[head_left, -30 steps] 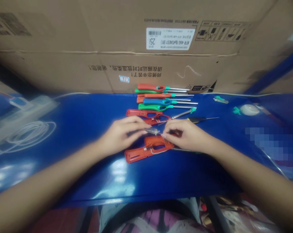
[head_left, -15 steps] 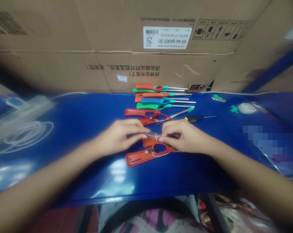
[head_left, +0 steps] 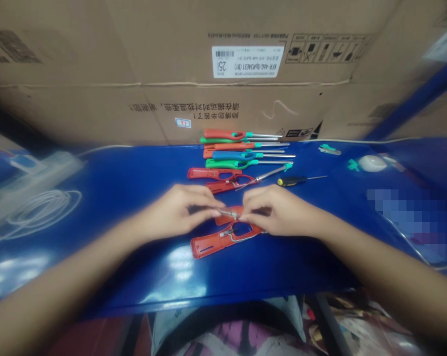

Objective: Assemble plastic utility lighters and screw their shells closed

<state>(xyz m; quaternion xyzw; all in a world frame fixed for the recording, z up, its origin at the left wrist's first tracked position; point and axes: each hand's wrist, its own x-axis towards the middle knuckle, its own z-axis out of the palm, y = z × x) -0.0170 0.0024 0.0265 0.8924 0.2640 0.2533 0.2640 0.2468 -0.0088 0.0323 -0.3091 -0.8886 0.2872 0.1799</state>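
My left hand [head_left: 189,210] pinches a small clear-grey, tube-like part [head_left: 228,212] between thumb and fingertips. At that part's right end, my right hand [head_left: 270,211] has thumb and forefinger closed, touching it. Below both hands lies an opened orange lighter half-shell [head_left: 212,244] with a wire and small metal parts inside. Another orange shell piece [head_left: 223,219] shows behind the tube-like part, partly hidden. Just beyond, a red long-nosed lighter [head_left: 223,185] lies opened, its metal tube angled to the right.
Several closed long lighters [head_left: 231,155] lie in a row before a cardboard box [head_left: 97,109]. A screwdriver [head_left: 293,181] rests on the blue table [head_left: 134,277]. Small green and clear pieces [head_left: 330,149] and a white round object [head_left: 372,163] sit right. Coiled white cable [head_left: 41,210] lies left.
The view has shifted slightly. Both hands stay together over the orange shell, and the tube-like part stays between them with a slight change of angle.
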